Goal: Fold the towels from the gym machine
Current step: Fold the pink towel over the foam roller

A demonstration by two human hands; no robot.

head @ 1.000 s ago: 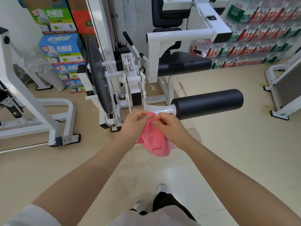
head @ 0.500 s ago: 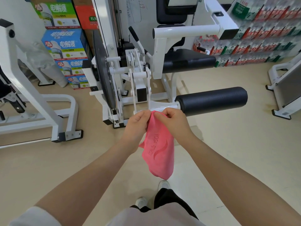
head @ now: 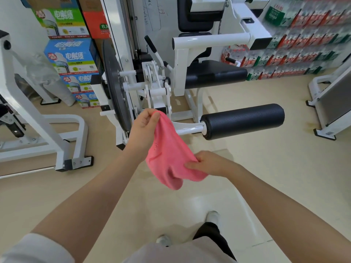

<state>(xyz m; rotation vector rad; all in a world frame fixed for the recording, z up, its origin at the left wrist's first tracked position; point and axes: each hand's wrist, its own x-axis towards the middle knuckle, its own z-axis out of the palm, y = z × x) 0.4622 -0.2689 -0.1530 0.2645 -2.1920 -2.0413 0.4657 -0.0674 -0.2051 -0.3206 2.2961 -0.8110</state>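
Observation:
A pink towel point(head: 167, 154) hangs in the air in front of me, stretched slantwise between my two hands. My left hand point(head: 142, 128) pinches its upper end, raised near the white gym machine point(head: 182, 73). My right hand point(head: 207, 163) grips the towel's lower right edge, lower and closer to me. The towel's bottom sags in loose folds below my right hand. Just behind the towel sits the machine's black foam roller point(head: 243, 120).
A black weight plate point(head: 114, 88) and the machine's white linkage stand just beyond my left hand. A second white frame point(head: 43, 130) is on the left, another machine base point(head: 330, 103) on the right. Stacked drink cartons point(head: 72, 57) line the back wall. Beige floor lies around my feet.
My hands were together at the towel's top. My right hand has slid down and toward me along the towel, pulling it out slantwise, while my left hand stayed up at the top end.

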